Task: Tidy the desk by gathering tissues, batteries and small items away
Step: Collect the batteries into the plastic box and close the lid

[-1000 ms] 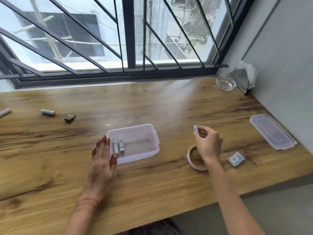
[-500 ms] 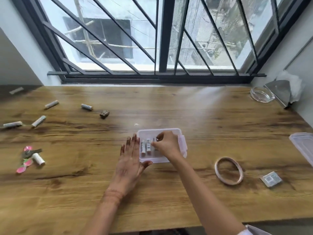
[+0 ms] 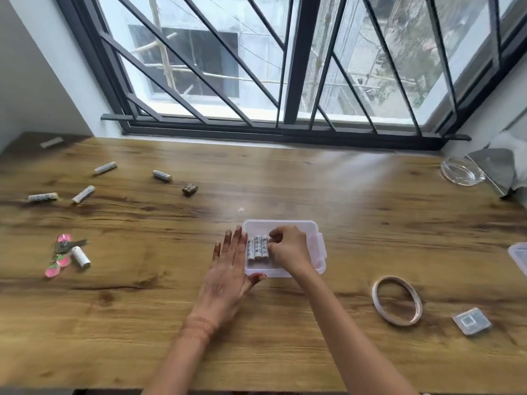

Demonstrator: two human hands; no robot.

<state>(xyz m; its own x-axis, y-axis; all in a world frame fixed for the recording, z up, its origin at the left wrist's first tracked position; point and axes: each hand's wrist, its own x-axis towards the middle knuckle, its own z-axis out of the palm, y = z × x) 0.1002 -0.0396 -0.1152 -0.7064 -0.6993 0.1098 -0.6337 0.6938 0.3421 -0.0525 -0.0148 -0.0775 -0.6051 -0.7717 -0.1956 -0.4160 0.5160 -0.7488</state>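
On the wooden desk (image 3: 285, 181) the clear container (image 3: 285, 222) sits central, braced by the flat, straight-fingered left hand (image 3: 228, 275) against its left wall; the right hand (image 3: 288, 249) curls over the rightmost of three batteries (image 3: 258, 248) inside, pinching or not I cannot tell. That one is best laid snug, parallel to its neighbours. Far left lie loose batteries (image 3: 83, 194), to the right a tape ring (image 3: 397, 300), neither obstructing.

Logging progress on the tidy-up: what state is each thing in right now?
box, open, lid off.
lid, lying apart, right edge of desk.
batteries in box, three, side by side.
loose batteries, lying out, left of desk.
left hand, flat on desk beside box.
right hand, curled on rightmost battery.
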